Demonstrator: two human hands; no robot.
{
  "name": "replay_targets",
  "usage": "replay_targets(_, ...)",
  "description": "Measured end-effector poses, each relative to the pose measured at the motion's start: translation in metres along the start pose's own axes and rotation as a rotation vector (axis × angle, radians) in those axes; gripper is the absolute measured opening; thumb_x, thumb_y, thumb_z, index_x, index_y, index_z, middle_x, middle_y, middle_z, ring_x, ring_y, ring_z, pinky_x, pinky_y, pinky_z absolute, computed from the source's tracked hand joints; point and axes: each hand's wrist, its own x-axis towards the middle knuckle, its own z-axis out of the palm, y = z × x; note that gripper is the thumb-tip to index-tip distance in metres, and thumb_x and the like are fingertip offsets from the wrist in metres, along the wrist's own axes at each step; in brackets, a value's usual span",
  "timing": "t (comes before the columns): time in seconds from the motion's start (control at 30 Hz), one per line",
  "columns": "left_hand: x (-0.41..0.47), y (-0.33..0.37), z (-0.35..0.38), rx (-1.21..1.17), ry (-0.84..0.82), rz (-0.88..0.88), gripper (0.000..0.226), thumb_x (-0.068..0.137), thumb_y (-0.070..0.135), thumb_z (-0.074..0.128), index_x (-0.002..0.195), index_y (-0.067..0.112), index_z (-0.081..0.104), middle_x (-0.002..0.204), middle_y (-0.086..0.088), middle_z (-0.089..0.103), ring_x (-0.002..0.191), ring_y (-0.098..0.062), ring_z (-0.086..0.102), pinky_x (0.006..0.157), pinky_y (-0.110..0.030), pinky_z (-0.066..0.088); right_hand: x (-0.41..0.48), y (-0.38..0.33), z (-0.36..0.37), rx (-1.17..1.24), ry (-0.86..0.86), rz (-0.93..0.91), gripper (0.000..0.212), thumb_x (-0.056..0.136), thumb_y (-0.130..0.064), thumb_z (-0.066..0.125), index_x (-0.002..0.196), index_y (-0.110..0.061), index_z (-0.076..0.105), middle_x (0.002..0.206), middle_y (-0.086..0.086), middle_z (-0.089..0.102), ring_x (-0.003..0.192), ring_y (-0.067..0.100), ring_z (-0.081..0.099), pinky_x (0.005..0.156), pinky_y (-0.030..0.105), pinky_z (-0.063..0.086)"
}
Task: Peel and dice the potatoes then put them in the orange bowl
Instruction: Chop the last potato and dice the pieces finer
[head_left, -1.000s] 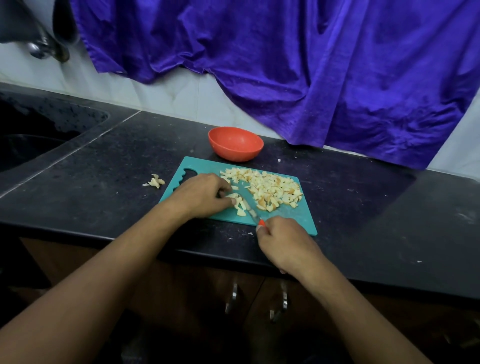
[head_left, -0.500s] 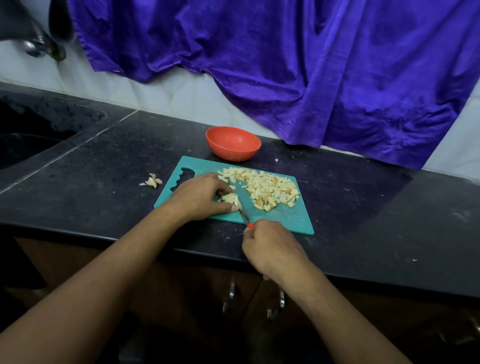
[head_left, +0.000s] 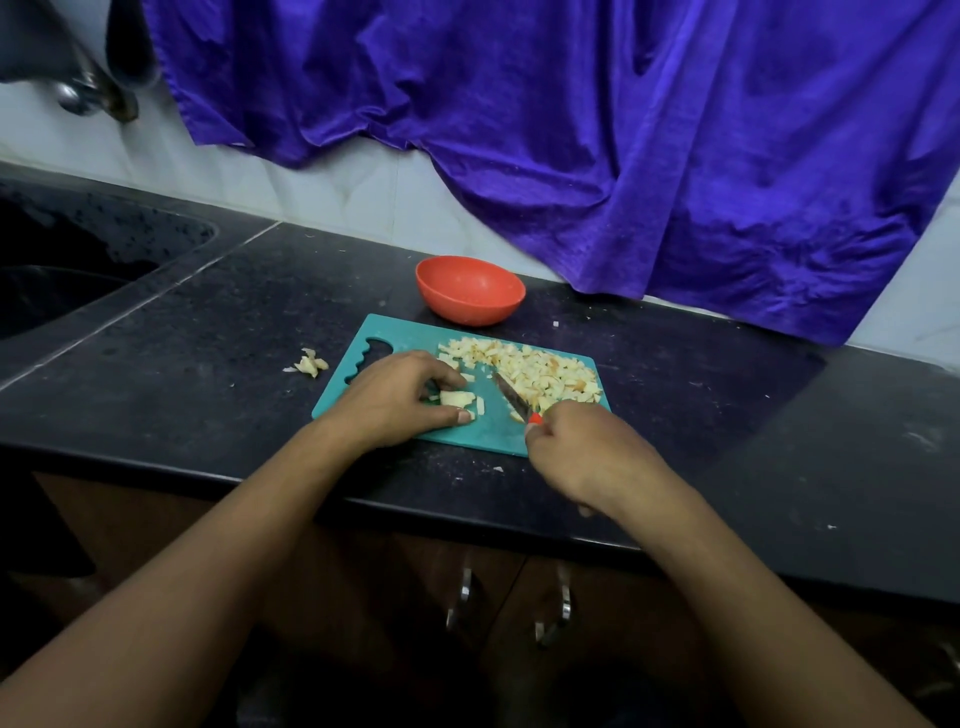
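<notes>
Left hand (head_left: 397, 397): pinches potato piece (head_left: 457, 399) on board (head_left: 488, 431). Right hand (head_left: 587, 449): grips knife (head_left: 511, 397), blade between piece and dice pile (head_left: 540, 371). Bowl (head_left: 470, 290): beyond board, apart from both hands.

Single head view — forward and down, close over the counter (head_left: 208, 374)

Left hand (head_left: 395, 400), with forearm: bare from the fingertips down to the frame's lower edge, one short-trimmed thumbnail in view. Right hand (head_left: 587, 454), with forearm: likewise bare to the frame edge, seen from the back, knuckles and wrist showing.
</notes>
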Motion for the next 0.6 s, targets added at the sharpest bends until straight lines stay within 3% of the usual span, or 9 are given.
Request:
replay_targets(0.17, -0.008, 0.003, 0.008, -0.073, 0.124, -0.073, 0.036, 0.078, 0.049, 0.084, 0.107, 0.034, 0.069, 0.104, 0.019, 0.069, 0.095, 0.000, 0.060, 0.080, -0.030, 0.053, 0.012, -0.012, 0.006, -0.033, -0.021, -0.046, 0.027, 0.105, -0.043, 0.043, 0.105, -0.022, 0.059, 0.090, -0.001, 0.063, 0.079, 0.016, 0.065, 0.071, 0.035, 0.055)
replay_targets(0.3, -0.011, 0.005, 0.008, -0.052, 0.153, -0.088, 0.024, 0.081, 0.043, 0.084, 0.099, 0.035, 0.072, 0.084, 0.026, 0.058, 0.090, -0.001, 0.059, 0.073, -0.029, 0.047, 0.016, -0.021, 0.006, -0.027, -0.029, -0.058, 0.025, 0.104, -0.042, 0.044, 0.100, -0.021, 0.058, 0.089, -0.001, 0.062, 0.081, 0.018, 0.064, 0.069, 0.033, 0.049)
replay_targets(0.4, -0.010, 0.005, 0.010, -0.049, 0.162, -0.081, 0.018, 0.081, 0.043, 0.084, 0.095, 0.036, 0.074, 0.085, 0.024, 0.060, 0.090, -0.002, 0.060, 0.074, -0.030, 0.050, 0.020, -0.028, 0.001, -0.035, -0.054, -0.050, 0.021, 0.101, -0.037, 0.047, 0.095, -0.020, 0.058, 0.089, 0.001, 0.062, 0.083, 0.020, 0.064, 0.068, 0.033, 0.048)
replay_targets(0.6, -0.010, 0.002, 0.011, -0.033, 0.179, -0.034, 0.010, 0.081, 0.039, 0.083, 0.085, 0.037, 0.074, 0.084, 0.023, 0.061, 0.089, -0.006, 0.060, 0.079, -0.038, 0.056, 0.029, -0.049, -0.015, -0.084, -0.113, -0.059, 0.027, 0.100, -0.026, 0.047, 0.075, -0.017, 0.045, 0.077, 0.003, 0.054, 0.067, 0.016, 0.053, 0.056, 0.029, 0.038)
